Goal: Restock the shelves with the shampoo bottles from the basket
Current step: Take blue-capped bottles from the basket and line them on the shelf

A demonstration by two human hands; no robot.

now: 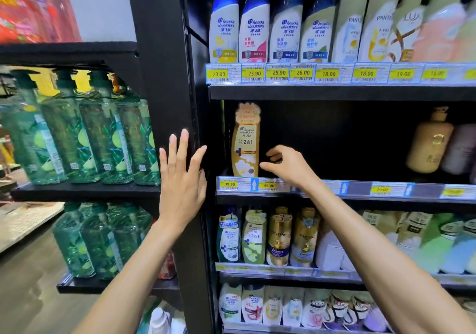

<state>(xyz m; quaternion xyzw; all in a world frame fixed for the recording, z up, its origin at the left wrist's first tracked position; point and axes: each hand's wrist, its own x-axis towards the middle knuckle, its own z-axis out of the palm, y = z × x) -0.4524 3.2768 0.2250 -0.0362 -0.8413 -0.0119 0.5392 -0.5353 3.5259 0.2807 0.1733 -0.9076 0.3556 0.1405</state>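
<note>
The glossy gold plastic shampoo bottle with a curved waist [246,150] stands upright at the left end of the black metal shelf [360,198], just behind its front-edge price strip. The right hand [286,166] hangs just beside the bottle, fingers loosely bent and grasping nothing. The left hand [181,179] is released, fingers straight and spread before the matte black upright post [164,75].

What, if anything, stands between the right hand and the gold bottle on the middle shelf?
Nothing visible. The right hand hovers just right of the gold bottle, with only a dark gap between them.
</note>
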